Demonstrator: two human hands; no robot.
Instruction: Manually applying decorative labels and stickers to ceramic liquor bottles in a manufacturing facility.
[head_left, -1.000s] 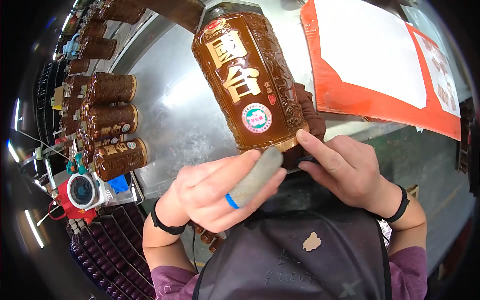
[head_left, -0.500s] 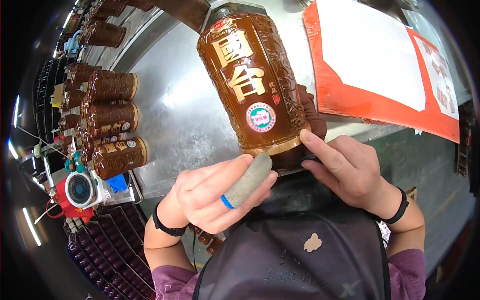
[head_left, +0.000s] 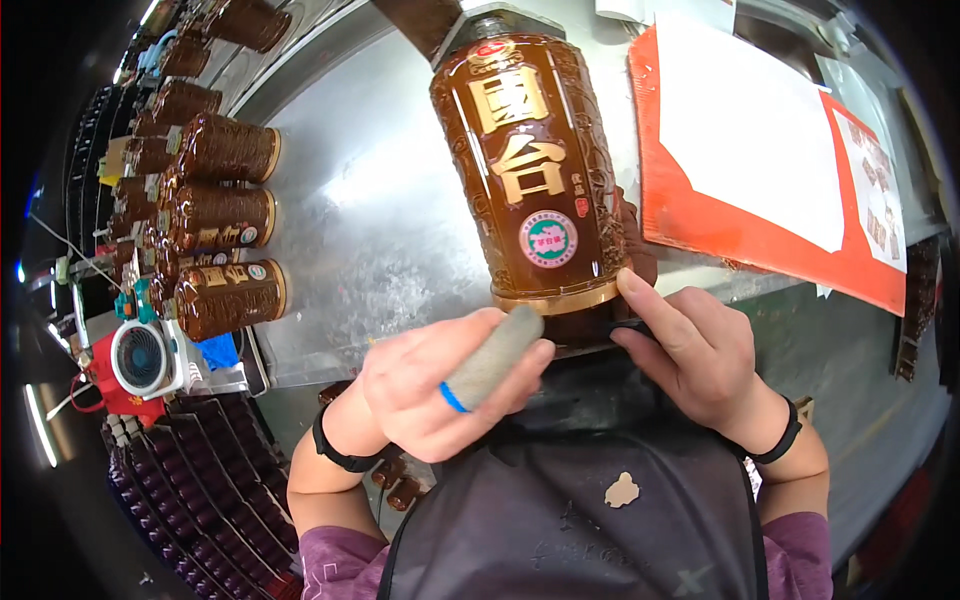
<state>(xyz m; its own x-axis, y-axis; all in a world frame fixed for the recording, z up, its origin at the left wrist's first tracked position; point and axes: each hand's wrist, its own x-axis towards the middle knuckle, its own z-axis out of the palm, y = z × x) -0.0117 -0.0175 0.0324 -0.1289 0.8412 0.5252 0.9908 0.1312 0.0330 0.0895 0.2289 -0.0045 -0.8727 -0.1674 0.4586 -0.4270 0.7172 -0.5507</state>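
A large brown bottle (head_left: 480, 215) with raised gold lettering lies with its base toward me, its neck in a dark angular support (head_left: 505, 12). A round pink, white and green sticker (head_left: 548, 240) sits low on its front, above a gold band (head_left: 575, 298). At the band's left end, my left hand (head_left: 425, 390) has its fingers curled against the base; a grey cloth finger cover (head_left: 495, 360) with a blue edge is on one finger. My right hand (head_left: 700, 350) grips the base's right edge between forefinger and thumb. A thin dark edge shows there; what it is I cannot make out.
Several brown bottles (head_left: 230, 300) lie at the left of the metal bench (head_left: 350, 240). Beside them are a small white fan (head_left: 140, 357) and a blue cloth (head_left: 218, 350). Dark racks (head_left: 200, 480) stand lower left. An orange board (head_left: 700, 215) with white paper is at the right.
The view has shifted a little, and the bottle appears farther right and more upright in it. Both hands stay at its base with nearly the same grip.
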